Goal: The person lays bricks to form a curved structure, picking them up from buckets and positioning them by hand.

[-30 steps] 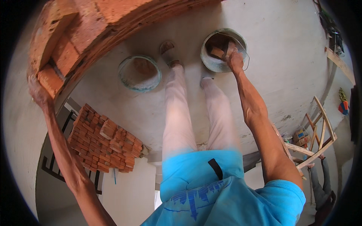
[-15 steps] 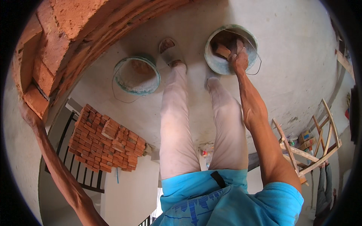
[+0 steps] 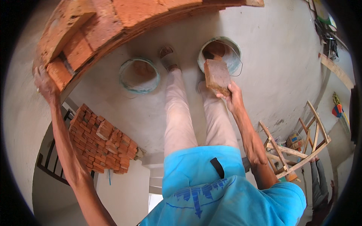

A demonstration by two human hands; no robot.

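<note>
My right hand (image 3: 234,98) is closed round the lower end of a reddish-brown brick (image 3: 218,77), held in front of my leg. Behind that brick stands a pale green bucket (image 3: 238,62) with a wire handle and another brick partly visible inside. On the far left, my left hand (image 3: 48,86) rests against the end of a brick wall (image 3: 151,13), fingers stretched along the end brick (image 3: 58,74). The wall curves across the top left of the view, with a gap between bricks near its end.
A second bucket (image 3: 140,91) stands left of my feet. At lower left is a big stack of red bricks (image 3: 102,141) beside a dark railing (image 3: 52,167). A wooden frame (image 3: 298,152) stands on the right, with a cardboard box (image 3: 295,141) and another person's legs (image 3: 319,180) beyond it.
My right hand has lifted the brick out of the right bucket and drawn it toward me. My left hand stays at the wall's end. The whole view has shifted, showing more of the wall.
</note>
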